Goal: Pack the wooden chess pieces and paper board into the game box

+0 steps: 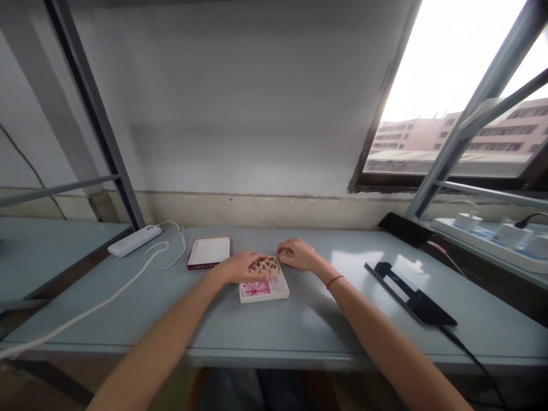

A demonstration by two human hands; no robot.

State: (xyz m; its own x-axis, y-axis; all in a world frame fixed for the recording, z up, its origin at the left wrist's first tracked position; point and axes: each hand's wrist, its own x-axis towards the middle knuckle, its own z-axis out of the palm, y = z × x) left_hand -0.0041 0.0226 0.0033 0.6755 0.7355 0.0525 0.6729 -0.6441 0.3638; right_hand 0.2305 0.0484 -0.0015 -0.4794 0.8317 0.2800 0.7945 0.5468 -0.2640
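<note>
small white box [264, 289] of round chess pieces [265, 266] mid-table, roughly square so no real long axis, your left hand [240, 266] fingers flat over the pieces, gripping nothing, your right hand [298, 254] curled just behind, can't tell if it's holding one, lid [209, 252] left, tablet [411, 292] right

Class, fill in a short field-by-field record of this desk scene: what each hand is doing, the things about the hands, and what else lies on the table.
left hand: left hand rests on the round game pieces, grip unclear
right hand: right hand lies palm down beside the pieces, at the far edge of the white box
box: white box, shallow, red-lined sheet inside, pieces piled at its far end
lid: box lid, red-edged, left of the box
table: grey table
also there: white power strip with cord; black tablet at right
</note>
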